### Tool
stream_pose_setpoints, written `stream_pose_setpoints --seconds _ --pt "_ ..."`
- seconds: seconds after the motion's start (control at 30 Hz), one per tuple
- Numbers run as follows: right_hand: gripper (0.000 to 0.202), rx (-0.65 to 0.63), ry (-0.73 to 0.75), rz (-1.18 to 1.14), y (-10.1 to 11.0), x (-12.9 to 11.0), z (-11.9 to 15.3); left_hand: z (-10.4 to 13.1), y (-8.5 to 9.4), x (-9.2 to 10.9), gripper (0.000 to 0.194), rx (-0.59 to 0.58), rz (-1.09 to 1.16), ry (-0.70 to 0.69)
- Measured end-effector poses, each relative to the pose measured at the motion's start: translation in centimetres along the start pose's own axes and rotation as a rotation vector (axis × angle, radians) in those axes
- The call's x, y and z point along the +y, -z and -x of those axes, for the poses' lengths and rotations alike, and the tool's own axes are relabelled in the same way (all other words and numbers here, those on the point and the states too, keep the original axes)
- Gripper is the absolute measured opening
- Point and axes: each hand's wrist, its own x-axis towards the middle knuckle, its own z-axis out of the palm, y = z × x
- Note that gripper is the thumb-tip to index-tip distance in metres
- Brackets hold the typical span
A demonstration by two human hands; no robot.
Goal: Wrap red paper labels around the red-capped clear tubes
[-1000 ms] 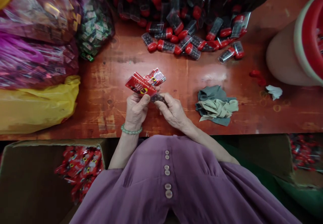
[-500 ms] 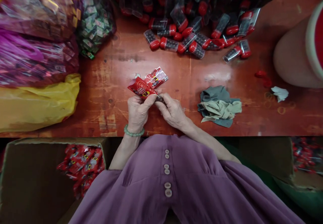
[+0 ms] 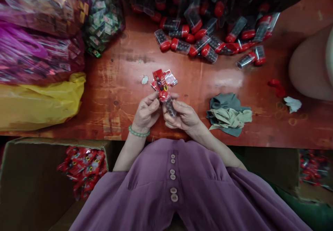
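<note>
My right hand point(image 3: 185, 116) grips a clear tube of dark beads point(image 3: 170, 108) between thumb and fingers, tilted in front of me. A shiny red printed packet point(image 3: 160, 81) sits at the tube's upper end; whether the tube is inside its mouth I cannot tell. My left hand point(image 3: 146, 112), with a green bead bracelet point(image 3: 139, 131) on the wrist, pinches the packet's lower left edge. Just beyond my hands, more red and white printed packets point(image 3: 170, 77) lie on the table, partly hidden by the held one.
Red-capped tubes point(image 3: 180, 46) are heaped at the back, spilling from a dark bag. Filled plastic bags point(image 3: 39, 106) line the left. Grey-green cloths point(image 3: 229, 114) and a pale bucket point(image 3: 309, 64) stand to the right. Below the table edge, a cardboard box point(image 3: 31, 182) holds red packets.
The red packet has swung from pointing left to nearly upright, and the tube now shows below it. My right hand has turned to grip the tube; the view has shifted slightly.
</note>
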Motion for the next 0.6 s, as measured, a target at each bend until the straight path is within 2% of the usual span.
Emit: stream_pose_setpoints --seconds 0.07,0.13,0.27,0.37,0.47,0.6 --pt "0.040 0.020 -0.050 0.050 0.2 0.2 0.0 -0.3 0.0 -0.2 0.047 0.028 0.046 0.038" --pt "0.047 0.063 -0.033 0.191 0.2 0.3 0.1 -0.4 0.0 -0.3 0.043 0.044 0.079 0.074" --pt "0.043 0.257 0.167 0.757 -0.2 0.1 0.8 -0.6 0.1 -0.3 0.032 0.158 0.065 0.040" --pt "0.043 0.425 0.365 1.117 -0.6 0.2 1.0 -0.7 0.0 -0.3 0.035 0.243 0.047 -0.008" --pt "0.043 0.492 0.471 1.207 -0.6 0.7 0.8 -0.7 -0.2 -0.5 0.035 0.237 0.067 0.008" --pt "0.040 0.483 0.583 1.300 -0.2 1.1 0.4 -0.6 -0.2 -1.0 0.037 0.253 0.093 0.039"
